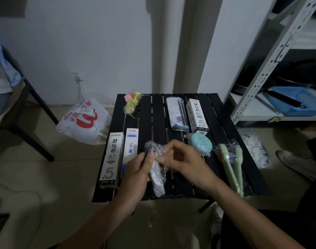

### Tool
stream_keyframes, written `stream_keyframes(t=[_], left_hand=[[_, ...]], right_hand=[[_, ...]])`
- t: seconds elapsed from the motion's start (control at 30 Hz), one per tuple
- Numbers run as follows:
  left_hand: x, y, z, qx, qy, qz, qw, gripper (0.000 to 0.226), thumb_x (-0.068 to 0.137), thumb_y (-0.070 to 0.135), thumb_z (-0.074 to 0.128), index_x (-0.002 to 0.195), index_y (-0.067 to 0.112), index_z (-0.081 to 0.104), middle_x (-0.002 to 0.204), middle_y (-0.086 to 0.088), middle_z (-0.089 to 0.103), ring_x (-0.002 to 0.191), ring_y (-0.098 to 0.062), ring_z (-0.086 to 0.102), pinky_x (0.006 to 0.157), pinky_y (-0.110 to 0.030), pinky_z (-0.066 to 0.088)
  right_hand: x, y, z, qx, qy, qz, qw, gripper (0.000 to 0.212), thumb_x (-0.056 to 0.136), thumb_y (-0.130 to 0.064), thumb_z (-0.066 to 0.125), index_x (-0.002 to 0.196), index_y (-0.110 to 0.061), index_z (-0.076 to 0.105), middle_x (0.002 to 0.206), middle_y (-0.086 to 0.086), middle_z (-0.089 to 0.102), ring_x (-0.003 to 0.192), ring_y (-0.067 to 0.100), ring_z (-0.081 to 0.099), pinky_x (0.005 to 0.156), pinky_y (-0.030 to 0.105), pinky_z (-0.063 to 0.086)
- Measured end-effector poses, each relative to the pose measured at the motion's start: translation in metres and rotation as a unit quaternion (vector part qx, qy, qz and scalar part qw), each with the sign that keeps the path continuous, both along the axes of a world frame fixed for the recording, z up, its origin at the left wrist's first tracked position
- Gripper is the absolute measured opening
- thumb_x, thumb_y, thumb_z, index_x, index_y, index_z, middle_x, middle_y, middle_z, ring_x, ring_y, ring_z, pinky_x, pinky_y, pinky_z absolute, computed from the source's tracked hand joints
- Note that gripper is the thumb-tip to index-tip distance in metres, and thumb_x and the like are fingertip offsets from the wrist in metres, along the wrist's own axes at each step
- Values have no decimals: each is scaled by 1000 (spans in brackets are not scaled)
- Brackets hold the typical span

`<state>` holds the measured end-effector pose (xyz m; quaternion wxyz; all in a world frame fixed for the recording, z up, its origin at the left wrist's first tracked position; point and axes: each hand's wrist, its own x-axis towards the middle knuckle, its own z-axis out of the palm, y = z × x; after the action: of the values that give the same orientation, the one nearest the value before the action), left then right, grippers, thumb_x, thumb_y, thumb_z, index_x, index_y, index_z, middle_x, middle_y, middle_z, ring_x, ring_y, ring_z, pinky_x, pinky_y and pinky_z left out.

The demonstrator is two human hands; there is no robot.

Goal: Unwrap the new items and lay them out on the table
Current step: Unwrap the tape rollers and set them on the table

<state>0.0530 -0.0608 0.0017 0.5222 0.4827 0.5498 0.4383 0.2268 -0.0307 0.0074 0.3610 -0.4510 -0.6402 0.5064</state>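
Observation:
Over the black slatted table (146,115) my left hand (135,169) grips a long item wrapped in clear plastic film (156,175). My right hand (182,159) pinches the loose film at its upper end. On the table lie two white refill boxes (111,159) at the left, a third white box (196,115) at the back right, a wrapped blue and white pack (177,113), a wrapped pink and yellow item (132,102), a round light-blue item in film (201,142) and two wrapped green long-handled items (232,166).
A white and red plastic bag (83,121) lies on the floor left of the table. Crumpled clear plastic (254,146) lies on the floor at the right. A white metal shelf (272,56) holding a blue tray (301,101) stands at the right. A chair leg (37,97) is at the left.

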Motion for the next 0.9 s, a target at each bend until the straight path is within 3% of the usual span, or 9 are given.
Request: stream_keyframes(t=[0.07, 0.17, 0.33, 0.43, 0.53, 0.63, 0.73, 0.8, 0.9], left_hand=[[4, -2, -2, -44, -41, -18, 998, 33, 106, 40, 48, 114, 19, 72, 105, -5, 78, 101, -24, 73, 92, -54, 57], [3, -1, -2, -76, -67, -2, 995, 36, 107, 38, 43, 104, 15, 72, 85, -10, 75, 73, -19, 70, 67, -31, 56], [1, 3, 6, -101, -50, 41, 993, 49, 108, 41, 37, 91, 8, 69, 62, 0, 60, 52, -13, 52, 46, -23, 40], [2, 2, 11, -112, -87, 43, 989, 48, 108, 40, 36, 90, 8, 67, 59, -1, 57, 48, -12, 47, 41, -22, 35], [2, 1, 15, -127, -125, 46, 983, 42, 106, 41, 39, 84, 14, 63, 61, 0, 57, 48, -11, 47, 40, -23, 35], [1, -2, 15, -76, -105, 10, 992, 26, 101, 38, 56, 95, 13, 58, 65, 2, 57, 48, -8, 48, 41, -23, 33], [0, -4, 10, -9, -47, -12, 999, 36, 92, 46, 69, 103, 13, 59, 75, -6, 59, 53, -7, 53, 44, -25, 40], [-1, -4, 8, 24, -15, -20, 999, 40, 91, 49, 68, 100, 11, 60, 74, -14, 58, 56, -14, 54, 51, -34, 43], [1, -4, 8, 53, 26, -7, 998, 32, 99, 40, 60, 97, 8, 64, 78, -13, 69, 69, -23, 66, 63, -32, 51]], right_hand=[[2, 2, -1, 0, 28, 12, 1000, 22, 93, -23, 79, 85, -9, 64, 75, 9, 57, 73, 20, 52, 70, 33, 44], [2, -1, 1, -4, 34, 28, 999, 21, 98, -20, 73, 85, -7, 62, 78, 17, 58, 76, 24, 54, 74, 40, 45], [5, 0, 1, -14, -24, -22, 999, 24, 97, -9, 69, 77, -13, 57, 70, -2, 66, 69, 15, 60, 69, 39, 48], [1, 2, 0, -56, 15, -65, 996, 24, 94, 1, 66, 76, -9, 54, 79, 10, 75, 72, 19, 68, 65, 33, 52], [-2, 1, 3, -138, 128, -90, 978, 22, 94, 7, 65, 85, -7, 52, 84, 19, 75, 86, 36, 73, 65, 30, 53], [0, 1, 5, -200, 200, -83, 956, 17, 94, 9, 62, 105, -2, 58, 85, 17, 74, 87, 31, 74, 74, 32, 54], [4, 6, 6, -257, 239, -54, 935, 31, 93, 9, 58, 121, 1, 68, 92, 18, 72, 85, 24, 70, 84, 34, 54], [4, 8, 4, -268, 245, -40, 931, 36, 85, 7, 60, 121, 6, 69, 91, 16, 69, 81, 21, 67, 83, 32, 54], [2, 7, 3, -287, 255, -23, 923, 32, 82, 4, 53, 109, 8, 70, 80, 11, 60, 73, 19, 59, 77, 29, 54]])
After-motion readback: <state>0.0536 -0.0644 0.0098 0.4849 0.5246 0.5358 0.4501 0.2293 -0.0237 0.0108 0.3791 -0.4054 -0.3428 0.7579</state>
